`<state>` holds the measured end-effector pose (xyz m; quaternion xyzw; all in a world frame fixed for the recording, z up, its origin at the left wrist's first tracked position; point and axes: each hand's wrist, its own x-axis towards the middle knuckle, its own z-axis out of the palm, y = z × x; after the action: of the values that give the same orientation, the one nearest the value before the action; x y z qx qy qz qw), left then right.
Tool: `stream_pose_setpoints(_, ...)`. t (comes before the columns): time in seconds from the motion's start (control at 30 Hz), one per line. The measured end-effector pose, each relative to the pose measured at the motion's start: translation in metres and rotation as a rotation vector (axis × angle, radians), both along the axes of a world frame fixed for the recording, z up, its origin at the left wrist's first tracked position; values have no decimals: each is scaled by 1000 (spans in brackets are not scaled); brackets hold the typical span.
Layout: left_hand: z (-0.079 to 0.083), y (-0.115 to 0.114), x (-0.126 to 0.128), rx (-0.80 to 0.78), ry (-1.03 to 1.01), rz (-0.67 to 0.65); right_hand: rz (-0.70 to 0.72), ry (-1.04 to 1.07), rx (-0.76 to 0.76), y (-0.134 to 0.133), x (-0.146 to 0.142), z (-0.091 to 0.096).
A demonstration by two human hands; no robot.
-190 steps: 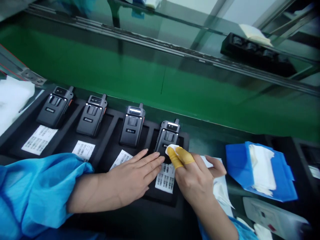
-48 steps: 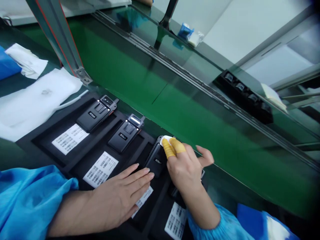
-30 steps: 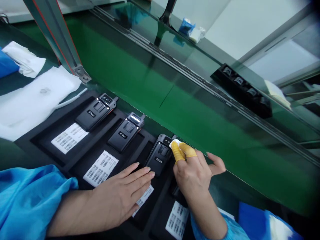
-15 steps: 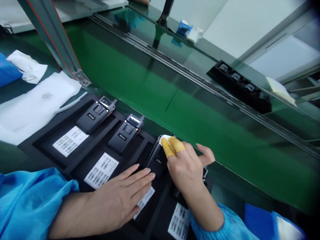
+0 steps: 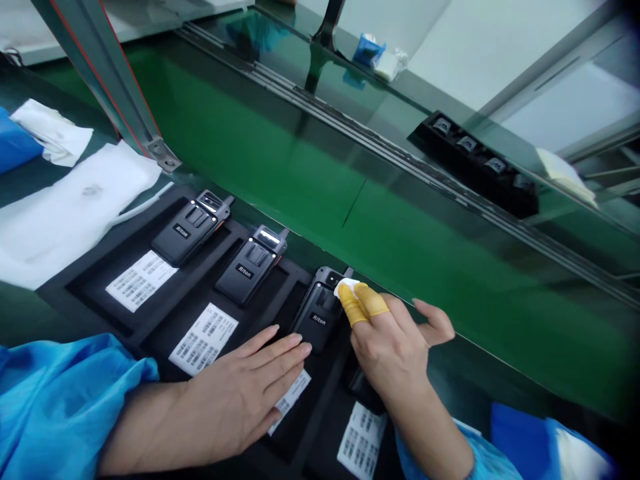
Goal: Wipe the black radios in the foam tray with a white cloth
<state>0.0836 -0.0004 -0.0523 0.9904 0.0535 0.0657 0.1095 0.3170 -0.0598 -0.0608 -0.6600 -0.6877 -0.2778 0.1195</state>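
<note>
Several black handheld radios marked "Riton" lie in a row of black tray slots. My left hand (image 5: 250,387) is flat with fingers stretched out, its fingertips touching the lower end of the third radio (image 5: 319,317). Yellow finger cots cover two fingers of my right hand (image 5: 390,333), which press a small white wiping cloth (image 5: 346,287) against the upper right edge of that radio. To the left lie a second radio (image 5: 245,270) and a first radio (image 5: 187,230). Another radio (image 5: 363,387) is mostly hidden beneath my right hand.
White barcode labels (image 5: 204,339) lie below the radios in the black tray (image 5: 115,257). A white sheet (image 5: 75,207) rests at left beside a metal post (image 5: 107,87). A black holder (image 5: 473,167) stands on the glass shelf; a blue packet (image 5: 525,437) lies at lower right.
My right hand has slid right with the cloth, from across the third radio's top to its right edge, uncovering its upper part. My left hand stays in place.
</note>
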Motion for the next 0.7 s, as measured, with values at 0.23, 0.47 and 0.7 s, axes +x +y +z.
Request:
stream_pose_setpoints(0.23, 3, 1, -1, 13, -3, -4, -62, -50, 89, -10, 13, 4)
stream_pose_setpoints(0.47, 2, 1, 0, 32, -10, -2, -41, -95, 84, 17, -10, 22)
stream_pose_setpoints(0.7, 0, 0, 0, -11, -17, 8, -87, -57, 8, 10, -6, 14)
